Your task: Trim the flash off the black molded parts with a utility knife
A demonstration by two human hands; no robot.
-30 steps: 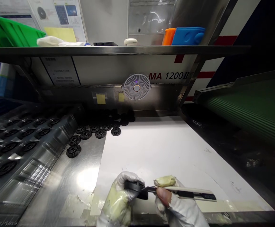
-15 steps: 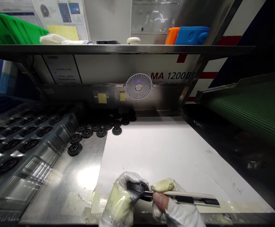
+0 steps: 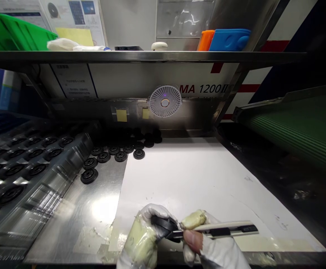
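My left hand (image 3: 142,237), in a white glove with yellowish tape over it, is closed around a black round part (image 3: 163,224) near the front edge of the bench. A utility knife (image 3: 221,229) with a pale body and black inserts is gripped in my right hand (image 3: 200,239), which is gloved except for a bare thumb tip. The knife's blade end points left and meets the rim of the black part; exactly where the edge touches is hidden by the fingers. Both hands are over the front of a white sheet (image 3: 179,179).
Several black ribbed discs (image 3: 120,156) lie at the back left. Clear plastic trays (image 3: 53,186) of similar discs are stacked at the left. A small fan (image 3: 165,101) hangs below the shelf (image 3: 140,56). To the right stands a green ribbed conveyor belt (image 3: 297,127).
The knife has tilted a little, its rear end now slightly higher, and my right hand has shifted slightly. The black part has turned slightly in my left hand.
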